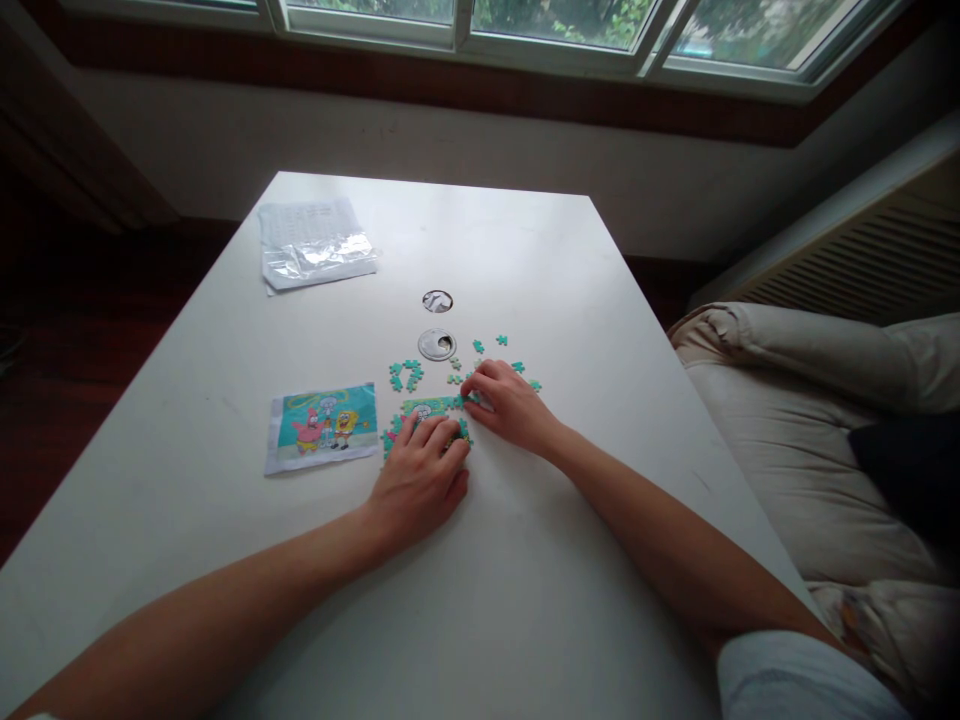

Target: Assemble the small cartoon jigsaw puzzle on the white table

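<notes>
A partly joined jigsaw puzzle in green and teal lies on the white table, its lower part hidden under my left hand. The fingers of that hand rest spread over the joined pieces. At the puzzle's upper right corner, the thumb and fingertips of my right hand pinch a small teal puzzle piece, mostly covered by the fingers. Several loose puzzle pieces are scattered beyond and around my right hand. Left of the puzzle is a reference picture sheet with cartoon figures on teal.
A cluster of loose pieces sits just above the puzzle. Two round cable holes are set into the white table. Clear plastic packaging with paper lies at the far left. A beige sofa stands to the right.
</notes>
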The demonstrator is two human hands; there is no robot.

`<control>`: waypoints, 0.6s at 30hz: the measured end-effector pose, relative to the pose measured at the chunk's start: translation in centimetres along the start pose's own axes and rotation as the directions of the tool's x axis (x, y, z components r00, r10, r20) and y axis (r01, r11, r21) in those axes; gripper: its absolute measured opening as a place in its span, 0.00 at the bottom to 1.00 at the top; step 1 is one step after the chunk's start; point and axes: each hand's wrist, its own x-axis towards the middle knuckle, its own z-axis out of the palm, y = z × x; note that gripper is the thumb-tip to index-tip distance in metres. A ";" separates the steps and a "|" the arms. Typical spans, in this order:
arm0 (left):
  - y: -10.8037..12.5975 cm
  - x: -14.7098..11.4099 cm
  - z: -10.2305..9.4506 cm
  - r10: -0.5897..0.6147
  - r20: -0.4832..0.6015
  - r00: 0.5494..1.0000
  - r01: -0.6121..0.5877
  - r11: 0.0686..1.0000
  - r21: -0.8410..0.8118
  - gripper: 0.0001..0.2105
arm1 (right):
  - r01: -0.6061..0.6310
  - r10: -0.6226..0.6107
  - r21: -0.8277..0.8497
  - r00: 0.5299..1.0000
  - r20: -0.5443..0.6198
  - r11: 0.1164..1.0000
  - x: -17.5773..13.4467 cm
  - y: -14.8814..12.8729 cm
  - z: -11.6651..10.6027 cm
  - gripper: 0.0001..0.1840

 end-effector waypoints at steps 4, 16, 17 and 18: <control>0.0 0.0 0.0 0.006 -0.014 1.000 -0.006 1.000 -0.003 0.08 | -0.005 0.005 0.009 1.000 -0.017 1.000 0.0 0.1 0.3 0.05; 0.0 -0.1 0.3 -0.001 0.005 1.000 0.001 0.999 0.034 0.09 | -0.026 0.023 -0.054 0.998 -0.060 0.998 -0.1 -0.4 1.0 0.05; 0.0 -0.1 0.3 0.001 0.005 1.000 -0.001 0.999 0.034 0.09 | -0.031 0.028 -0.062 0.998 -0.061 0.998 -0.1 -0.5 1.0 0.05; 0.0 -0.1 0.3 0.001 0.004 1.000 -0.001 0.999 0.036 0.09 | -0.036 0.032 -0.071 0.997 -0.064 0.997 -0.1 -0.5 1.1 0.05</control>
